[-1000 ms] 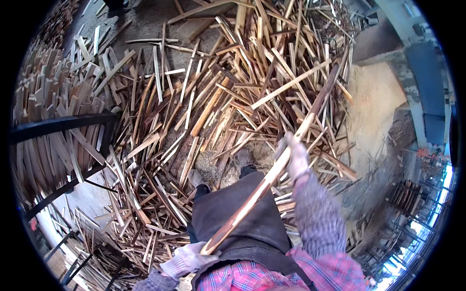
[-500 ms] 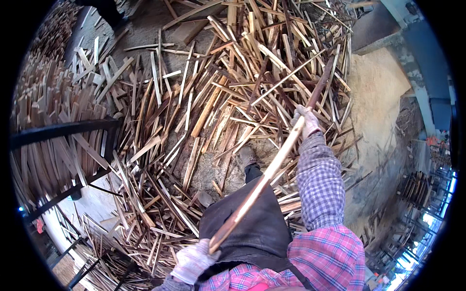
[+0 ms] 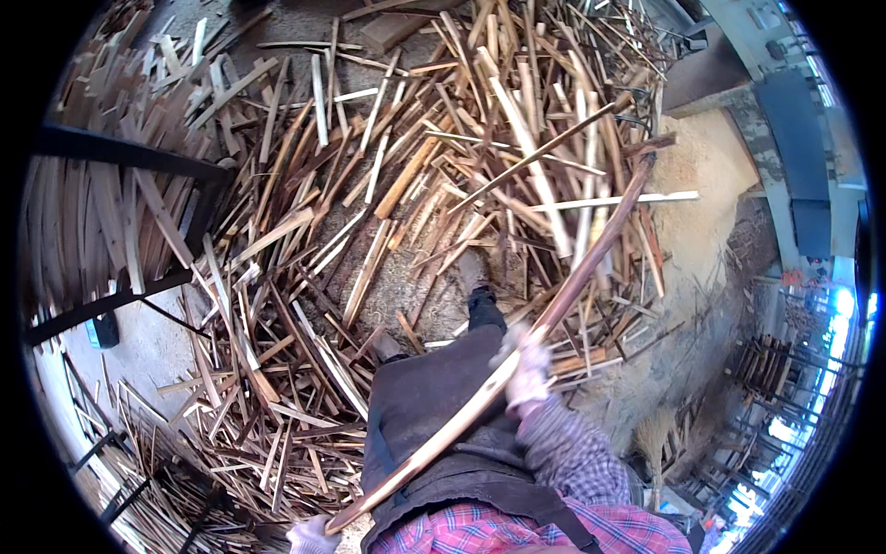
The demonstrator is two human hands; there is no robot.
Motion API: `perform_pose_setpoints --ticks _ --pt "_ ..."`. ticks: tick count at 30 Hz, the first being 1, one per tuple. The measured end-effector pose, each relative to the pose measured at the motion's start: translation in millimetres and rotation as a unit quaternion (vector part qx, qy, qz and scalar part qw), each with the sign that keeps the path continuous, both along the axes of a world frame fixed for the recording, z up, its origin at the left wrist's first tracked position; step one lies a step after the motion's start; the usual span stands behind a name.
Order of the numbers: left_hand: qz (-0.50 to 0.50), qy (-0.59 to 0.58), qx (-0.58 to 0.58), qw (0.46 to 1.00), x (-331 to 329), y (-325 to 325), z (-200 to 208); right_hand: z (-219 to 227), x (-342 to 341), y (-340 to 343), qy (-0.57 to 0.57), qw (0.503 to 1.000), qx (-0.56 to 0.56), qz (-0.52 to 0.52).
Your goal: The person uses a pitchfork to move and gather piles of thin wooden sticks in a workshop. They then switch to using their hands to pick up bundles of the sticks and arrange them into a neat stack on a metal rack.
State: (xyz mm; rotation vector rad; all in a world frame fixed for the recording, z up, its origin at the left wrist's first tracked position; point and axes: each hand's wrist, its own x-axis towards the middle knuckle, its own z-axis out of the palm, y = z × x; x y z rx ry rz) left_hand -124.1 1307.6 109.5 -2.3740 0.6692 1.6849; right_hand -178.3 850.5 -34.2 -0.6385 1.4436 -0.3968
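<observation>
Left hand (image 3: 312, 536), right hand (image 3: 526, 369) both grasping bark-edged wood strip (image 3: 429, 451); far end could snag loose slats (image 3: 544, 175) if swung.

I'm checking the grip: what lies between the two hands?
Head view: the wooden strip, crossing before the dark apron, spans from left hand to right hand.

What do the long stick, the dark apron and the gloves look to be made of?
The long stick: raw wood, pale and bare in places, brown and bark-like elsewhere. The dark apron: perhaps leather or coated cloth, given its smooth, dull surface. The gloves: probably pale fabric, soft-looking; blur hides the weave.
</observation>
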Motion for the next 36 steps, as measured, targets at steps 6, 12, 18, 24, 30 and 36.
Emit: perform_pose_setpoints --ticks 6,12,18,24,30,36 --pt "0.005 0.069 0.196 0.978 22 2 -37 18 16 3 0.008 0.987 0.146 -0.059" --pt "0.034 0.128 0.257 0.957 39 -90 -80 16 24 -115 0.032 0.995 0.085 -0.037" --pt "0.011 0.101 0.16 0.982 73 -276 -130 16 85 -287 0.028 0.998 -0.056 0.006" --pt "-0.019 0.009 -0.01 1.0 98 -543 -111 -27 144 -456 0.228 0.937 -0.249 0.086" --pt "0.544 0.623 -0.188 0.529 114 -681 -89 3 183 -473 0.222 0.942 -0.123 0.218" --pt "0.592 0.779 -0.121 0.166 74 -619 -119 -66 176 -424 0.374 0.83 -0.249 0.331"
